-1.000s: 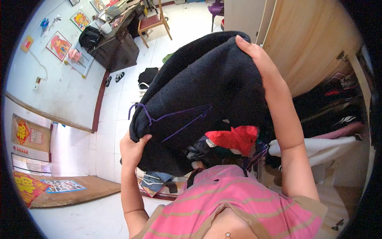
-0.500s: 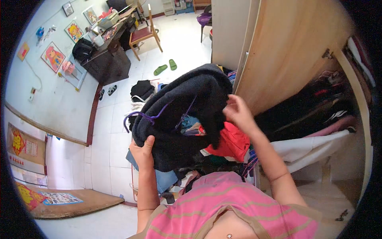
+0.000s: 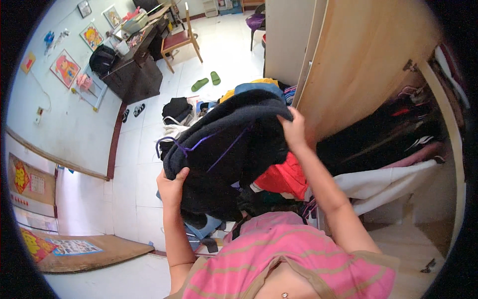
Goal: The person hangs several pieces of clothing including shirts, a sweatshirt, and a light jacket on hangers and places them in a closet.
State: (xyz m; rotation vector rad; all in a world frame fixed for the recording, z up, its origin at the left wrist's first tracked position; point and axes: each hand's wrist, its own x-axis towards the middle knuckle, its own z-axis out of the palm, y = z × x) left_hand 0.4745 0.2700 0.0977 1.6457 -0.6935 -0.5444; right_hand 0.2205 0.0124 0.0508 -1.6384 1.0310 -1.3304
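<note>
A thick black garment (image 3: 219, 174) is stretched out in front of me, its folded upper edge running between my hands. My left hand (image 3: 171, 188) grips its left end, thumb on top. At the other end, my right hand (image 3: 294, 130) has its fingers closed on the edge. A purple clothes hanger (image 3: 185, 148) lies against the garment; its hook sticks out on the left above my left hand, and part of it is covered by the cloth. Under the garment a red cloth (image 3: 284, 178) shows on a pile of clothes, with blue denim-like fabric (image 3: 203, 230) at the near left.
On the right stands a wardrobe with a wooden door (image 3: 363, 55) and hanging clothes (image 3: 383, 134), a white garment (image 3: 388, 182) among them. Green slippers (image 3: 200, 84) lie on the tiled floor. Beyond are a chair (image 3: 177, 42) and a dark desk (image 3: 134, 77).
My right hand, apart with loosened fingers before, has closed on the garment's right end. The opening in the cloth has drawn together, and yellow and blue clothes now show behind it.
</note>
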